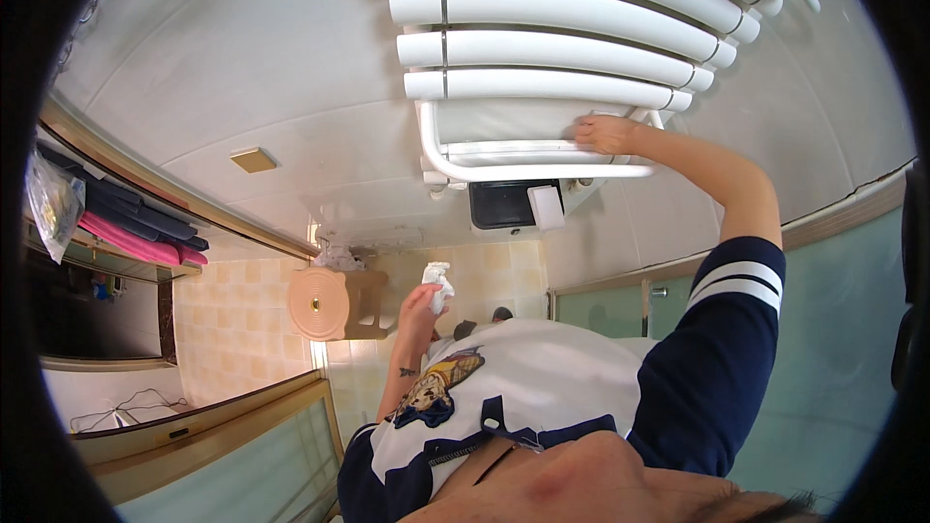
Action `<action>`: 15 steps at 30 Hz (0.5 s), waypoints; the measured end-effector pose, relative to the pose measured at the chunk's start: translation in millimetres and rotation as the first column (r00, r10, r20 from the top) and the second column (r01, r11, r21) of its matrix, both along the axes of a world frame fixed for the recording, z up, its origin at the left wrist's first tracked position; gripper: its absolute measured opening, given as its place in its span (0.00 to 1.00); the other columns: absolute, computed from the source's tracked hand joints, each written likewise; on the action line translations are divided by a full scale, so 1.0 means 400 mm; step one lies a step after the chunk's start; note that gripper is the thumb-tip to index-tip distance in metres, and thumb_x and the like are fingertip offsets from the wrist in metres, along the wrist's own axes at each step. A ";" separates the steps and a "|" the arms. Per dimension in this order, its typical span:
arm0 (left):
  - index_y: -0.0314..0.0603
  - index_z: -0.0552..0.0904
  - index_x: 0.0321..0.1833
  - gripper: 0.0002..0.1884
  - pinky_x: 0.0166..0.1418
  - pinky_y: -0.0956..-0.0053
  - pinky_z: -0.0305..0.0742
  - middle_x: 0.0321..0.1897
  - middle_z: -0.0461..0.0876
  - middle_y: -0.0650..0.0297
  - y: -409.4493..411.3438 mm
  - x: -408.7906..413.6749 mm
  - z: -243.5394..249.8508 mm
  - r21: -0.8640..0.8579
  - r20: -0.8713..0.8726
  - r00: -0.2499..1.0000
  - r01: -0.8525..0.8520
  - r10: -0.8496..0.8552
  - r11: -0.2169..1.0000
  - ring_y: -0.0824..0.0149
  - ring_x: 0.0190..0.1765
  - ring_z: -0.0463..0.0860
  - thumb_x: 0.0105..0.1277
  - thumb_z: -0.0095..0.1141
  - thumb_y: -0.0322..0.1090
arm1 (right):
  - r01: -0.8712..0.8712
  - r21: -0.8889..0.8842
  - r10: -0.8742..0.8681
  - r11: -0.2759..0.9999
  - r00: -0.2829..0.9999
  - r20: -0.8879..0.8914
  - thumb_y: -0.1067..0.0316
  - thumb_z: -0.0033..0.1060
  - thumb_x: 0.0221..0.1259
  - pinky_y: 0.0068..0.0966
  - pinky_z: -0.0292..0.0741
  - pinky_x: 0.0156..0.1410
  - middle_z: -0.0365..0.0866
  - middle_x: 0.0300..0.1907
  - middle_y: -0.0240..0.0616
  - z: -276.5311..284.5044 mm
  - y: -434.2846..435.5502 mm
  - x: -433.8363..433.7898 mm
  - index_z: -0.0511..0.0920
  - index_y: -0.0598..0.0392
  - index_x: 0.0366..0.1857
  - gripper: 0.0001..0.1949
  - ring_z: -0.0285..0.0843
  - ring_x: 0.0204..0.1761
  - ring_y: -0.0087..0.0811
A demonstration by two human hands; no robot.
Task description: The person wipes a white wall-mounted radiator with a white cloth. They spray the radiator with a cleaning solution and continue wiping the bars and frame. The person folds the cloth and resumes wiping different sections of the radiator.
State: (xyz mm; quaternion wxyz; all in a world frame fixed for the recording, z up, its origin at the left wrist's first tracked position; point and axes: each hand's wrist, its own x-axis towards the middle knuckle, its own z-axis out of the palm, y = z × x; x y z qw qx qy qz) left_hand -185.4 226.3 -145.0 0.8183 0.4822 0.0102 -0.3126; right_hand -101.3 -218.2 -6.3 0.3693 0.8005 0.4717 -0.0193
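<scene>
A white tubular towel radiator (559,51) hangs on the tiled wall before me, with a white rail (538,173) bent around its lower end. My right hand (604,134) reaches in between the lowest wide tube and the rail, at the right end of a thin inner bar (508,149). Its fingers are curled, and whether they hold anything is hidden. My left hand (421,309) is lower, away from the wall, and grips a crumpled white tissue or cloth (437,286).
Below the rail is a black box or tray (501,205) with a white block (546,207) at its right. A tan plastic stool (320,303) stands on the tiled floor at left. Dark and pink towels (138,236) hang far left. Frosted glass panels (835,319) flank the right side.
</scene>
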 end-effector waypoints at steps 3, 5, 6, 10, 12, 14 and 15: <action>0.40 0.75 0.38 0.09 0.42 0.74 0.69 0.39 0.74 0.63 0.013 -0.007 -0.014 -0.040 -0.020 1.000 0.008 -0.009 0.999 0.67 0.43 0.74 0.62 0.41 0.34 | -0.001 -0.157 -0.001 0.988 1.000 -0.012 0.70 0.48 0.41 0.25 0.54 0.61 0.69 0.36 0.32 0.035 0.015 -0.009 0.77 0.52 0.24 0.07 0.62 0.47 0.30; 0.40 0.75 0.38 0.09 0.41 0.74 0.69 0.40 0.74 0.62 0.017 -0.010 -0.026 -0.091 -0.032 0.999 0.022 -0.025 0.996 0.67 0.43 0.74 0.62 0.42 0.35 | -0.035 -0.017 0.035 0.999 0.999 -0.005 0.71 0.47 0.41 0.26 0.55 0.61 0.69 0.37 0.34 0.000 0.011 0.023 0.77 0.54 0.25 0.07 0.62 0.48 0.30; 0.40 0.75 0.39 0.10 0.41 0.74 0.69 0.41 0.74 0.62 0.018 -0.010 -0.026 -0.096 -0.036 0.999 0.017 -0.021 0.995 0.67 0.44 0.74 0.62 0.42 0.36 | -0.065 0.039 0.065 0.997 0.998 0.013 0.71 0.47 0.41 0.26 0.55 0.61 0.69 0.38 0.34 -0.008 0.025 0.041 0.77 0.55 0.25 0.07 0.62 0.48 0.31; 0.40 0.75 0.40 0.09 0.44 0.72 0.70 0.43 0.73 0.61 0.010 -0.012 -0.013 -0.058 -0.027 1.000 -0.007 0.005 0.998 0.67 0.45 0.74 0.62 0.43 0.34 | -0.210 0.124 0.190 0.970 0.969 0.156 0.69 0.48 0.42 0.26 0.55 0.61 0.68 0.41 0.35 -0.015 0.242 0.136 0.78 0.55 0.23 0.07 0.61 0.50 0.31; 0.40 0.74 0.42 0.09 0.47 0.71 0.70 0.43 0.73 0.61 0.004 -0.008 -0.009 -0.070 0.012 1.000 -0.012 0.013 0.998 0.67 0.45 0.74 0.62 0.43 0.31 | -0.219 0.148 0.189 0.964 0.963 0.192 0.68 0.48 0.42 0.25 0.56 0.61 0.67 0.43 0.35 -0.007 0.328 0.167 0.78 0.55 0.22 0.07 0.60 0.51 0.32; 0.39 0.72 0.44 0.10 0.49 0.70 0.69 0.44 0.72 0.60 -0.002 -0.006 -0.002 -0.107 0.036 0.999 -0.021 0.025 0.994 0.67 0.46 0.73 0.61 0.43 0.29 | -0.194 0.151 0.158 0.969 0.962 0.221 0.68 0.49 0.42 0.25 0.56 0.60 0.66 0.45 0.36 0.007 0.388 0.185 0.78 0.54 0.21 0.07 0.60 0.52 0.32; 0.40 0.71 0.46 0.11 0.49 0.70 0.69 0.44 0.72 0.60 -0.002 -0.011 0.006 -0.122 0.045 0.998 -0.029 0.035 0.992 0.66 0.46 0.73 0.61 0.43 0.28 | -0.219 0.158 0.175 0.963 0.952 0.251 0.68 0.49 0.41 0.25 0.56 0.60 0.66 0.45 0.36 0.011 0.384 0.177 0.78 0.55 0.22 0.07 0.60 0.52 0.32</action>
